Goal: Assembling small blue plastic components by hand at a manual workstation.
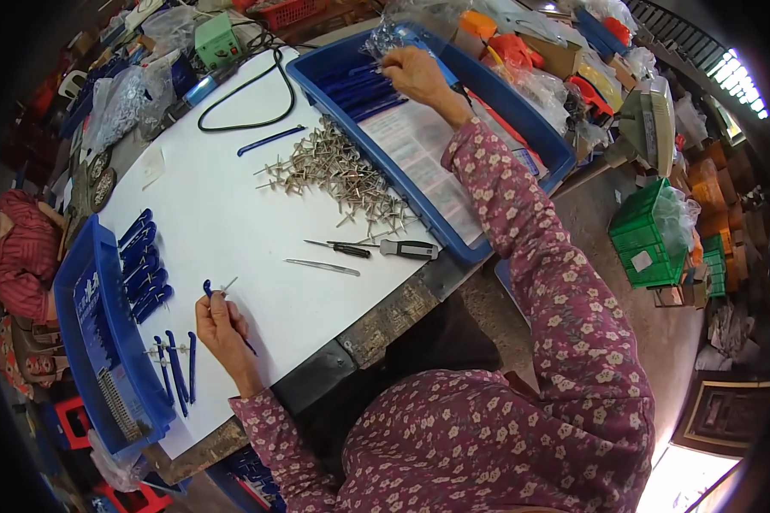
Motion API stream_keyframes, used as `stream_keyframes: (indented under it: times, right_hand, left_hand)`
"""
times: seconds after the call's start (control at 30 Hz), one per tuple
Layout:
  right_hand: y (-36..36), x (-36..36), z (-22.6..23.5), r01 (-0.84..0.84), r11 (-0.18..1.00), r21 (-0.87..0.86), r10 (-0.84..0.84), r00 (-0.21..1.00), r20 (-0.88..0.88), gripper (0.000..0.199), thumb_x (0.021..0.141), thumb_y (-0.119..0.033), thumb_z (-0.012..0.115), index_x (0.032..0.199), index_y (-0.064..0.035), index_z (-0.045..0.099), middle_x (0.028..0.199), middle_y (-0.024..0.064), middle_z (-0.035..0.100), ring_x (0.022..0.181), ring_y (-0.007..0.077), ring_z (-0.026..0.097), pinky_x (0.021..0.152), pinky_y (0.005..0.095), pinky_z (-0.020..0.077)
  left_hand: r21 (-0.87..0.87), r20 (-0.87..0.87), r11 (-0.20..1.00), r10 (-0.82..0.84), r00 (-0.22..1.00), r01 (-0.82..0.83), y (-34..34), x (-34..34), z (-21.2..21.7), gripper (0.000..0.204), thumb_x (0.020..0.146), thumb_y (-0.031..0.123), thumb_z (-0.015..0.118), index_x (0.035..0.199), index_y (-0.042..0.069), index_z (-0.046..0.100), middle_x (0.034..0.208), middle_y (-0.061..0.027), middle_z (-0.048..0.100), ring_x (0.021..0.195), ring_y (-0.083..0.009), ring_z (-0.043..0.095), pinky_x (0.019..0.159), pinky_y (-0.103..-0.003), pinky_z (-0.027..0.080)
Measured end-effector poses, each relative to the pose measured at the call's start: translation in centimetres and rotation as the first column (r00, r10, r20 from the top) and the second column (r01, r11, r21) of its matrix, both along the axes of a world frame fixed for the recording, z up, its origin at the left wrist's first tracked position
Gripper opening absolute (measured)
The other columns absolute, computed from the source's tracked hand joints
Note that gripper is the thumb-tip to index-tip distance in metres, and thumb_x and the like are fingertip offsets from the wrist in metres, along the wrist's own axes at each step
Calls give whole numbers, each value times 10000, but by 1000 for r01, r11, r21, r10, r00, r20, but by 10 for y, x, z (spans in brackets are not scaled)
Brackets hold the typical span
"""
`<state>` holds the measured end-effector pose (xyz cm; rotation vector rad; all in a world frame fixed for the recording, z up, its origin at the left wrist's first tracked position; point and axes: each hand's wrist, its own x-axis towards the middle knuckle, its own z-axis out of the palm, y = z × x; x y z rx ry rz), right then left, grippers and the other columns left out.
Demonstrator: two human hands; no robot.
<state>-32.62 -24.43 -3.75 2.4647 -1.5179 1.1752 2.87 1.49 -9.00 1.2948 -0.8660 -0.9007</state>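
**Inspector:** Head view, the only one. The left hand (222,323) rests on the white tabletop (214,214), fingers curled shut around a blue handle (209,289) with a thin metal pin (229,282) sticking out of its top. More blue handles (178,363) lie loose just beside that wrist, close to the table edge.

**Assistant:** And the right?

**Inspector:** The right hand (415,75) is stretched far out into the big blue tray (522,128), fingers bent down over the blue pieces (359,90) stacked there. Whether it has pinched one I cannot tell; the fingertips are hidden.

**Assistant:** Risks?

**Inspector:** In my judgement, three. The sleeve passes just above the heap of metal pins (338,175) and could sweep some off. The loose handles by the left wrist could be nudged over the edge. The screwdriver (406,249) and metal blade (321,267) lie near the arm's return path.
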Motion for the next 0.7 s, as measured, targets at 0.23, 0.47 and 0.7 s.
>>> stream_keyframes:
  times: [0.23,0.47,0.7]
  right_hand:
    - [-6,-27,-22,251,955,157,-245,968,-53,212,687,-139,511,768,-14,662,785,223,621,761,389,601,704,439,474]
    - [0,-22,-37,212,959,189,-194,975,-110,221,694,-126,525,816,6,653,822,222,628,793,366,611,733,416,473]
    - [0,-16,-42,171,951,259,-130,977,-169,206,715,-96,529,838,16,651,871,191,643,815,355,610,743,410,475]
  left_hand:
    - [0,-417,998,-57,907,63,2,21,-4,157,931,214,483,895,66,523,639,6,437,450,-55,354,388,-194,280]
    - [52,-674,994,-38,738,99,4,34,-17,178,936,205,475,916,34,521,650,1,405,491,-74,347,423,-213,295]
    - [44,-755,992,-44,655,116,2,40,-25,176,941,184,463,929,16,515,673,-4,418,500,-84,353,433,-228,314]
